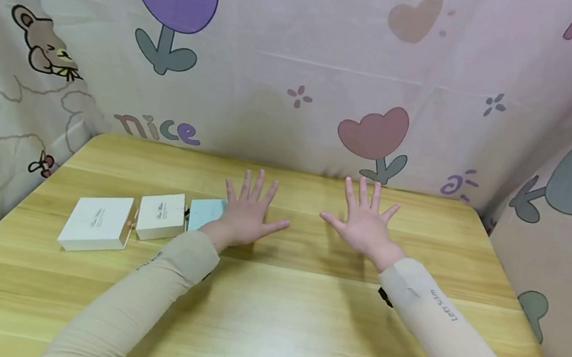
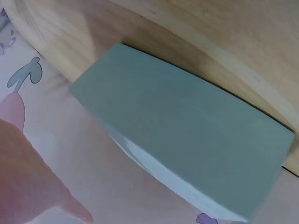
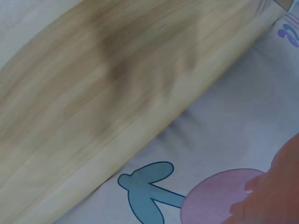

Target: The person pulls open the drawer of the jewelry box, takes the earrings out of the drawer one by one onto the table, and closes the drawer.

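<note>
My left hand (image 1: 244,217) is held over the table with its fingers spread straight, holding nothing. It partly covers a light blue box (image 1: 204,213) that lies just left of it. In the left wrist view the same blue box (image 2: 187,126) fills the middle, apart from the part of the hand (image 2: 28,177) at the lower left. To the right, my right hand (image 1: 367,226) also has its fingers spread and holds nothing. The right wrist view shows only part of that hand (image 3: 271,191) at the lower right edge.
Two white boxes with small print lie left of the blue one: a smaller box (image 1: 161,215) and a larger box (image 1: 97,222). All are on a wooden table (image 1: 271,329). A printed curtain (image 1: 277,30) hangs behind the table and along its sides.
</note>
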{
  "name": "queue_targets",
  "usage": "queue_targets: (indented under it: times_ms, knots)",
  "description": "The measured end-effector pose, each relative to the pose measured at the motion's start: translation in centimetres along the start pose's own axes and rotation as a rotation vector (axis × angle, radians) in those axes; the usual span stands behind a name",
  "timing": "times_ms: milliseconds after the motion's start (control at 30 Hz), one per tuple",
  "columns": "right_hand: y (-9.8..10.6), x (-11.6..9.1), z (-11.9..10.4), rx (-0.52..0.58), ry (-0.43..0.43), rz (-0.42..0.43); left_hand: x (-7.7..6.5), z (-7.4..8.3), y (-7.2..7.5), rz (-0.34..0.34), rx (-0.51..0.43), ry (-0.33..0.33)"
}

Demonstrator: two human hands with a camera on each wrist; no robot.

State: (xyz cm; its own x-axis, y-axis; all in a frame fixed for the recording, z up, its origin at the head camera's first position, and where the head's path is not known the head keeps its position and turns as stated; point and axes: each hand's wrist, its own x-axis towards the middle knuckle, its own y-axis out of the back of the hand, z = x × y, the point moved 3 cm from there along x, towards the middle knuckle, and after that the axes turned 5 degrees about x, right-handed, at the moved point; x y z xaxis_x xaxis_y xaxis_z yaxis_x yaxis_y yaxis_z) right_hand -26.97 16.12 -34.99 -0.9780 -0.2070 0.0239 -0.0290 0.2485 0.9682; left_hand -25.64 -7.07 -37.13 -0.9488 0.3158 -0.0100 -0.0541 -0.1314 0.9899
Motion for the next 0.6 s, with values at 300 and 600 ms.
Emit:
queue_targets:
  times_ms: [300, 600]
  knots:
    - [0.2, -0.2, 0.5, -0.003, -0.008, 0.006, -0.2, -1.8, -0.1, -0.015, -0.026, 0.029]
    - [0.3, -0.4, 0.8, 0.013, -0.021, 0.013, -1.4, -4.1, 1.2, -0.113, -0.013, 0.100]
